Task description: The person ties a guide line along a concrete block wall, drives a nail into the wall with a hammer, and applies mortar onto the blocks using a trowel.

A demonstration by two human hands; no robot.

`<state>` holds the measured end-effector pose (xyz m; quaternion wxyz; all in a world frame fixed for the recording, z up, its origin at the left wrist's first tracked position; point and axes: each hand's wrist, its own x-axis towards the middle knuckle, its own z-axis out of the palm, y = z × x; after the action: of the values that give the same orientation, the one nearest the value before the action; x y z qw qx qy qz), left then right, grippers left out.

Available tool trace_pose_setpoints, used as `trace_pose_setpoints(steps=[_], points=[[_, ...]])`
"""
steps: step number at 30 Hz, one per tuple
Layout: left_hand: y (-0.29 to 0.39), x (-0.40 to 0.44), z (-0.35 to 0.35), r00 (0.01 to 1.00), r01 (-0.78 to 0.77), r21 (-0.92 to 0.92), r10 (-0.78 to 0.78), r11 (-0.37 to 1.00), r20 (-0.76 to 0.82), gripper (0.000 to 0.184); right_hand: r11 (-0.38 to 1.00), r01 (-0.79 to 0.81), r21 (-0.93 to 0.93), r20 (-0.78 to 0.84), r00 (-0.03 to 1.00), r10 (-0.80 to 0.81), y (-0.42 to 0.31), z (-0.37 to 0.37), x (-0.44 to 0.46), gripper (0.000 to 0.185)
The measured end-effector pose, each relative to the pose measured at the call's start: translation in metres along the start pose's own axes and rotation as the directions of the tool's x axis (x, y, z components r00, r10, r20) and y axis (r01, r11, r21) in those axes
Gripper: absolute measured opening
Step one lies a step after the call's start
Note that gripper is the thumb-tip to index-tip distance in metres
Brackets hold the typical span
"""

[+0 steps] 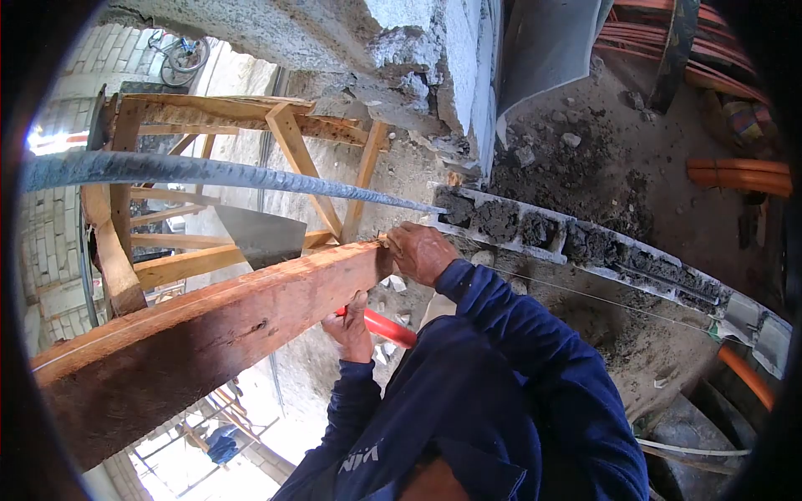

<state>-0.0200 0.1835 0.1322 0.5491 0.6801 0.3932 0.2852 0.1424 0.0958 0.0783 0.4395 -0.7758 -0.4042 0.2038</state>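
A thick wooden beam (251, 321) runs from the lower left up to the middle of the view, with a thin pale line along its top edge. My right hand (422, 253) is closed at the beam's near end, fingertips against its top corner; whatever they pinch is hidden. Below the beam, my left hand (352, 334) is wrapped around a red rod-like handle (391, 329), its thumb pointing up against the wood. The handle's ends are partly covered by the hand and my dark blue clothing.
A hollow-block wall top (535, 225) with mortar-filled cells extends right, a thin string (601, 307) beside it. A ribbed steel bar (251, 175) crosses above a timber frame (305, 159). A rough concrete column (418, 92) stands ahead. Orange pipes (739, 177) and rubble (568, 140) lie right.
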Motion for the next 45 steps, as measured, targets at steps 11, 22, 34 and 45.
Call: trace_pose_setpoints(steps=[11,22,34,45], points=[[-0.005,-0.002,-0.004,0.999,-0.011,0.044,0.009,0.999,0.046,0.049,0.994,-0.050,-0.101,0.053,0.997,0.056,-0.010,-0.014,-0.009,0.020],[-0.033,-0.022,-0.024,0.986,0.161,-0.199,-0.151,0.967,0.065,0.039,0.984,0.127,-0.128,-0.289,0.944,-0.160,-0.028,-0.059,-0.125,0.031],[-0.145,-0.106,-0.002,0.153,0.983,-0.180,-0.678,0.030,0.719,0.017,0.902,-0.296,0.315,0.092,0.955,0.282,0.110,0.108,-0.263,0.048],[-0.052,-0.148,0.080,0.061,0.090,0.443,-0.448,0.892,0.892,0.045,-0.359,0.079,0.930,0.261,0.546,0.796,0.027,0.032,-0.298,0.026]])
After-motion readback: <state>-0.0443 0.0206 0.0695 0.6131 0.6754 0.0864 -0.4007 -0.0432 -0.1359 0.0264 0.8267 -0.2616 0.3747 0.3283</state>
